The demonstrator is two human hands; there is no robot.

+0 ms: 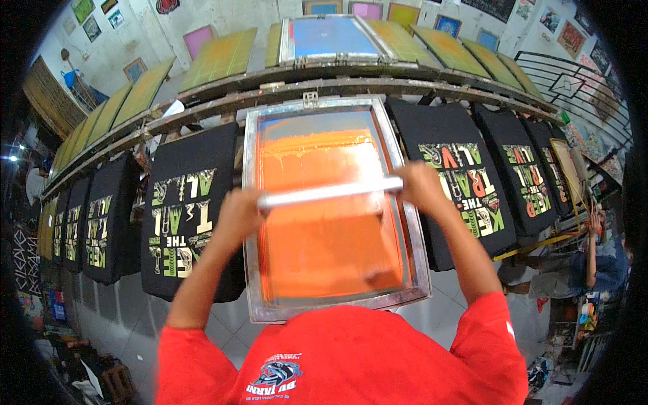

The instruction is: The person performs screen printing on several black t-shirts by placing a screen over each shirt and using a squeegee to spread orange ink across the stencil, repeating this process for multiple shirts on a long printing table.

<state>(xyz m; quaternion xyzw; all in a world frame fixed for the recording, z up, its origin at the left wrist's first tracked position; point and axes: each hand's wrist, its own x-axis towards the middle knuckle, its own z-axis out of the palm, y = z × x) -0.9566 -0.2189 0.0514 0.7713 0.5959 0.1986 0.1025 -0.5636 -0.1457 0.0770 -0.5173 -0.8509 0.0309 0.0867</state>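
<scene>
A silver-coloured squeegee lies across the screen-printing frame, slightly higher at its right end. My left hand is closed around its left end, and my right hand grips the right end. Both hands are a little blurred. Orange ink covers most of the mesh, with a thick wet band toward the far side. What lies under the frame is hidden. Black printed T-shirts flank it: one on the left, another on the right.
More black shirts line the curved bench rail. Beyond it, a second frame with blue mesh rests among yellow-green boards. A metal hinge clamp sits at my frame's far edge. Another person is at the right.
</scene>
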